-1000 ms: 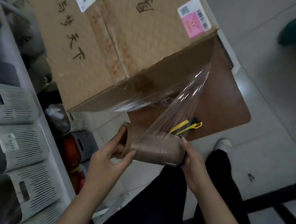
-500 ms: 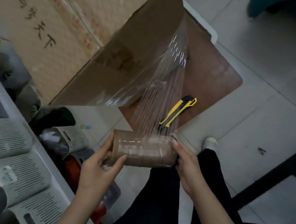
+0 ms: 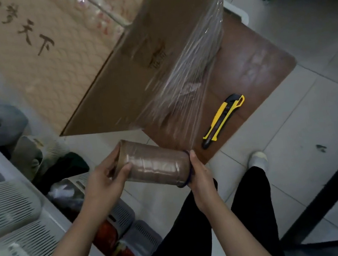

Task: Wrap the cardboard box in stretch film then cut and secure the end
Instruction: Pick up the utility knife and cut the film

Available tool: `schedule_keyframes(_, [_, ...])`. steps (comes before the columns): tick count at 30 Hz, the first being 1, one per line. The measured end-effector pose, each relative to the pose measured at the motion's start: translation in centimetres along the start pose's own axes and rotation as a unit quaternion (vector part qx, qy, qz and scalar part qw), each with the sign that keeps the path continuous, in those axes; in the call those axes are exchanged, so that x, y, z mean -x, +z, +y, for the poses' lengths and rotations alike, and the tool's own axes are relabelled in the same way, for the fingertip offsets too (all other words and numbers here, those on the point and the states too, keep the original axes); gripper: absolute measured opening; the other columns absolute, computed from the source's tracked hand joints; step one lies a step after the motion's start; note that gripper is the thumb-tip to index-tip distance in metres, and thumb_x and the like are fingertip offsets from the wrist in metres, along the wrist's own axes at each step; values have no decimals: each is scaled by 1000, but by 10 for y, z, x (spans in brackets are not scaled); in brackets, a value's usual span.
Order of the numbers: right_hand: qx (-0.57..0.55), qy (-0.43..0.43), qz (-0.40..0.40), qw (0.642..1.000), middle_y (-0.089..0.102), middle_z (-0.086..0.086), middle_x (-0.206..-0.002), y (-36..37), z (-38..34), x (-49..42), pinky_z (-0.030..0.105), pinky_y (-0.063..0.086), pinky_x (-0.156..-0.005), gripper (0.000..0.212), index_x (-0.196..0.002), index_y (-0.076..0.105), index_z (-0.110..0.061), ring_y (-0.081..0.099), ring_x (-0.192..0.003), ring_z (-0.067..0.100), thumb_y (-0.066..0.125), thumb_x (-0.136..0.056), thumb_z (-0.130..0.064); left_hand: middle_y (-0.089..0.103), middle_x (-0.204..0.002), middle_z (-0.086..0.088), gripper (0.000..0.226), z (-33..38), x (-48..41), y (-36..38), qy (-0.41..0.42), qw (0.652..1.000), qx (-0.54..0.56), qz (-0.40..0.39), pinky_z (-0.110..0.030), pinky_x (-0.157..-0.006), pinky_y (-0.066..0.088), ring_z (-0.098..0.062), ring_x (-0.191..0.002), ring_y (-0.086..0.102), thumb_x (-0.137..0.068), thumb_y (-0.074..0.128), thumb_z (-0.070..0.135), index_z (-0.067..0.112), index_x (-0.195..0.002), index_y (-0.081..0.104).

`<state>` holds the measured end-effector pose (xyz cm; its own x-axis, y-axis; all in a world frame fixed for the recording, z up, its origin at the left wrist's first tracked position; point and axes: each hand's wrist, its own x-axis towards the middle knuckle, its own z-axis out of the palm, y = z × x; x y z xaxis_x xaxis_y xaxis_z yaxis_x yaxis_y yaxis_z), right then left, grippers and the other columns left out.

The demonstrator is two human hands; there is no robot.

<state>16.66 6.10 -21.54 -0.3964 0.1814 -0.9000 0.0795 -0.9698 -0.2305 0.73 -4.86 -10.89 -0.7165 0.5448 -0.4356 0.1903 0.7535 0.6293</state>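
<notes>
Cardboard box [image 3: 126, 86] brown, film-streaked; left hand [image 3: 104, 183], right hand [image 3: 202, 177] grip film roll [image 3: 155, 162] ends.

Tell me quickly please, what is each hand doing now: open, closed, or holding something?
Left hand: holding the left end of the stretch film roll.
Right hand: holding the right end of the same roll.

Edges and hidden fingers
The cardboard box [image 3: 133, 71] runs off the top edge, and its dark stamp [image 3: 157, 55] is too blurred to read. Fingers of my right hand [image 3: 201, 175] vanish behind the far end of the roll [image 3: 156, 164]; some on my left hand [image 3: 103, 181] hide at its open end.
</notes>
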Motion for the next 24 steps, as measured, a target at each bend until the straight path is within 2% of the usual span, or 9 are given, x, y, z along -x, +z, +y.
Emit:
schedule_keyframes(2, [41,-5,27,999,76,-14,-76,6,2,-4,23,56,-64,31,-93,70,-26,71,-75,4,47,-95,-47,56,-100,49,48,-7,-10,2,8,1000,18,19,0,-78,42,22,-98,53,-86,63,17,31,-131,50])
schedule_keyframes(4, [102,-77,89,988,74,-6,-73,5,0,-5,26,56,-60,39,-91,71,-16,71,-70,11,45,-98,-43,59,-97,47,44,-14,-17,3,10,999,27,17,-7,-78,46,22,-97,54,-87,61,15,44,-120,55])
schedule_keyframes(6, [192,-205,218,935,68,3,-75,-3,-7,-9,29,52,-59,27,-92,65,-9,68,-74,22,54,-96,-33,60,-97,45,41,-17,-22,4,9,999,37,11,-10,-79,46,20,-97,54,-87,60,18,48,-115,56])
schedule_keyframes(8, [262,-282,323,865,59,1,-88,-9,-23,-17,29,45,-62,24,-104,57,-11,63,-79,22,65,-89,-29,60,-102,44,44,-19,-25,5,14,998,55,13,-5,-84,44,18,-103,53,-85,59,23,38,-125,51])
schedule_keyframes(12, [330,-306,376,810,45,10,-132,-6,-59,-40,42,50,-83,75,-136,37,-7,53,-114,26,73,-79,-42,56,-121,31,47,-23,-28,9,27,996,74,31,-12,-97,40,10,-117,49,-82,57,33,40,-128,49])
schedule_keyframes(15, [387,-358,408,745,44,20,-136,-2,-80,-46,48,45,-95,68,-140,35,-3,43,-125,36,65,-87,-33,54,-126,23,48,-27,-23,10,22,997,74,32,-17,-96,40,9,-119,48,-82,56,40,40,-129,48])
schedule_keyframes(18, [567,-441,373,587,46,26,-137,-15,-99,-49,51,37,-101,56,-137,46,-8,44,-125,44,55,-83,0,52,-122,32,51,-26,-22,12,34,996,70,35,-6,-91,40,18,-114,46,-82,55,40,35,-132,47])
schedule_keyframes(22, [815,-451,187,311,42,26,-145,-46,-119,-52,64,8,-113,48,-131,55,-10,32,-137,48,54,-83,-1,50,-114,49,41,-21,-18,14,43,995,81,30,-3,-91,38,19,-115,44,-85,54,34,57,-119,49])
schedule_keyframes(24, [848,-435,166,252,58,28,-125,-48,-129,-50,64,23,-111,33,-114,62,-4,51,-122,46,57,-82,-1,49,-116,47,42,-17,-16,15,47,995,83,30,-4,-95,36,16,-118,43,-87,55,30,60,-116,49])
